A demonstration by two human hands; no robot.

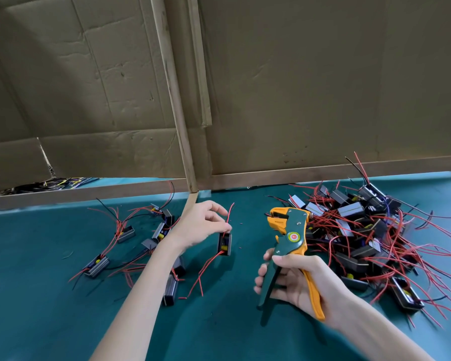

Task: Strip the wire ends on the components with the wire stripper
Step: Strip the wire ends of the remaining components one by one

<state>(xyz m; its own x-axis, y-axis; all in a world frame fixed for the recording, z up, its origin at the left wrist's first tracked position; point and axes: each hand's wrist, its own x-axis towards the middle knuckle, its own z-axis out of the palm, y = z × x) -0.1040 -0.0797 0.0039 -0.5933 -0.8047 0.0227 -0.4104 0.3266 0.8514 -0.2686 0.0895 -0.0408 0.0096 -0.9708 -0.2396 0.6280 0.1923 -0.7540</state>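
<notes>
Fingers of the left hand [203, 225] pinch a red wire [229, 219] of the component [224, 244] just left of the wire stripper [289, 235] — the right hand [294, 280] grips its handles. Best to feed the wire end squarely into the jaws — then squeeze.

Teal-clothed table [37, 295]. Bears on the left a loose scatter of black components [97, 265] with red wires, some touching, some apart; on the right, a dense heap [362, 230] of the same, wires tangled. Between them, tiny insulation scraps [240, 248]. Closed at the back by a wooden rail [297, 175].
</notes>
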